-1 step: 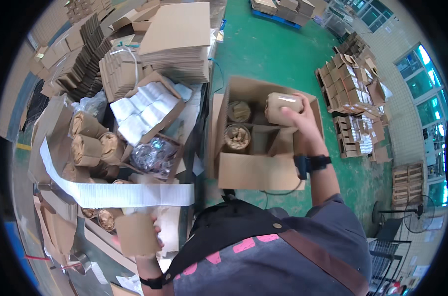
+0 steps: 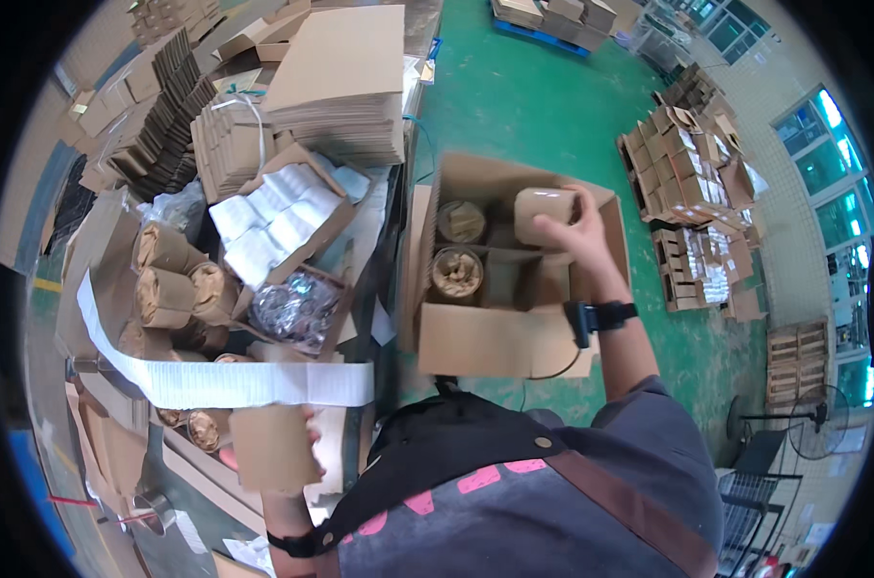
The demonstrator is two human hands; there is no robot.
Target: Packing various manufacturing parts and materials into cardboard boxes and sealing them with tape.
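My right hand (image 2: 583,234) is closed round a brown paper-wrapped cylinder (image 2: 541,214), holding it over the far right part of an open cardboard box (image 2: 499,339). Inside, cardboard dividers (image 2: 509,277) part the box into compartments. Two more wrapped cylinders stand in its left compartments: the nearer one (image 2: 457,273) shows a crumpled paper top, the farther one (image 2: 462,223) a flatter one. Low on the left, my left hand (image 2: 312,445) grips another paper-wrapped cylinder (image 2: 274,449), which hides most of its fingers.
On the left-hand table lie several wrapped cylinders (image 2: 165,297), a box of white packets (image 2: 281,214), a box of shiny clear plastic (image 2: 297,306) and a long white strip (image 2: 254,383). Flat cardboard (image 2: 336,72) is stacked beyond. Loaded pallets (image 2: 682,173) and a fan (image 2: 822,416) stand right.
The cylinder in my right hand has tilted slightly, showing more of its smooth side. My left hand's cylinder has shifted a little up and to the right.
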